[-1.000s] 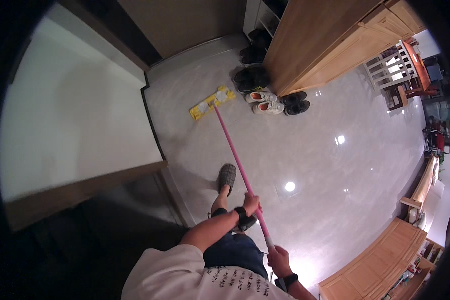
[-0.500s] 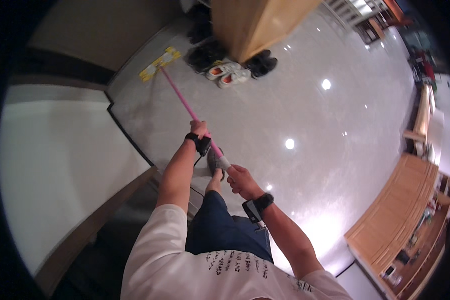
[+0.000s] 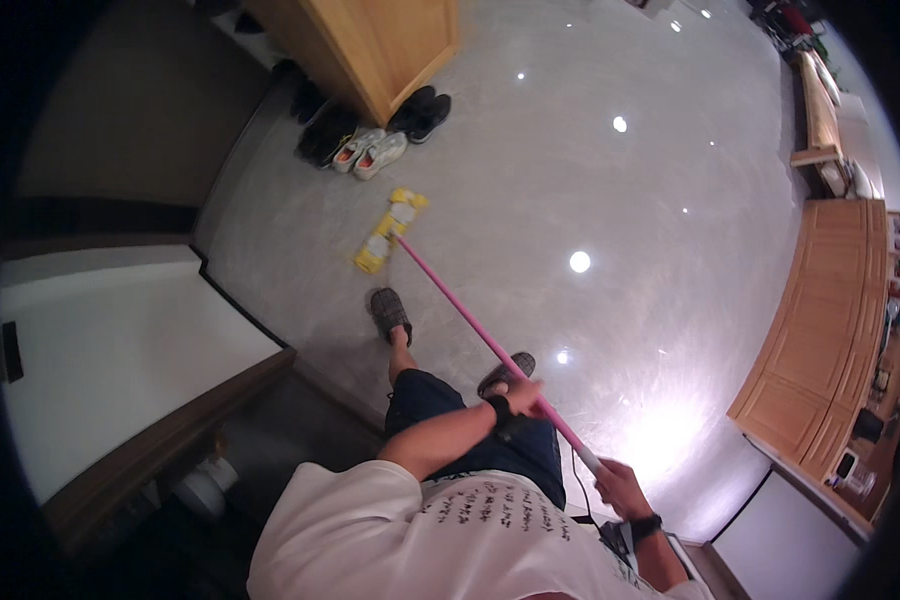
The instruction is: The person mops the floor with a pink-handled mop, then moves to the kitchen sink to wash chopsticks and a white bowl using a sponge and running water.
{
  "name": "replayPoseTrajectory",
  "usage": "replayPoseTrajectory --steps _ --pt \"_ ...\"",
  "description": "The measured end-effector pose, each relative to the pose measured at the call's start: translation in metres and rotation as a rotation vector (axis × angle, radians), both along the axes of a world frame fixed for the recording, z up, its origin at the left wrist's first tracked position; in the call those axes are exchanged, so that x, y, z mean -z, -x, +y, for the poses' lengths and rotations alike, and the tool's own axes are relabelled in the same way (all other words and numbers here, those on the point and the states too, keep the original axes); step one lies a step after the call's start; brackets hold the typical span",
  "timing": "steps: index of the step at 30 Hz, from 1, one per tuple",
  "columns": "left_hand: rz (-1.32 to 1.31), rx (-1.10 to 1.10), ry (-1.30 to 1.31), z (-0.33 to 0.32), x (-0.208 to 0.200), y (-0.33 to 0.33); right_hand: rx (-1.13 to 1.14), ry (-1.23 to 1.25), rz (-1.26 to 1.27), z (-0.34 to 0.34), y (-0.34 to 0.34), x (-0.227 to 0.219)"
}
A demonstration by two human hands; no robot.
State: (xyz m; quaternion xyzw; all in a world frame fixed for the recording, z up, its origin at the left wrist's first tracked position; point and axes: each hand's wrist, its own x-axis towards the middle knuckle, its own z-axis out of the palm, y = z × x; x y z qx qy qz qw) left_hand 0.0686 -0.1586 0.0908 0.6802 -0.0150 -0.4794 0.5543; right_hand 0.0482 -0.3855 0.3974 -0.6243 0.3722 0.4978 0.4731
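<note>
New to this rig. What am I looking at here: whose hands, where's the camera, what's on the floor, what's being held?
The camera is a fisheye worn on a person's head, looking down, so straight edges bend and their own body fills the bottom. No robot: just two bare hands. The left hand grips the pink mop handle partway down; the right hand holds its upper end. The yellow mop head lies flat on the glossy grey floor. Pairs of shoes sit by a wooden cabinet.
</note>
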Motion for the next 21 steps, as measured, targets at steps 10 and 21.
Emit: replayPoseTrajectory --steps 10,21 --pt "-0.05 -0.199 -0.017 -0.081 0.005 -0.04 0.249 -0.045 -0.076 -0.05 0.002 -0.019" --pt "0.434 -0.731 -0.147 0.008 0.037 -0.207 0.331 -0.283 -0.168 0.003 -0.125 0.061"
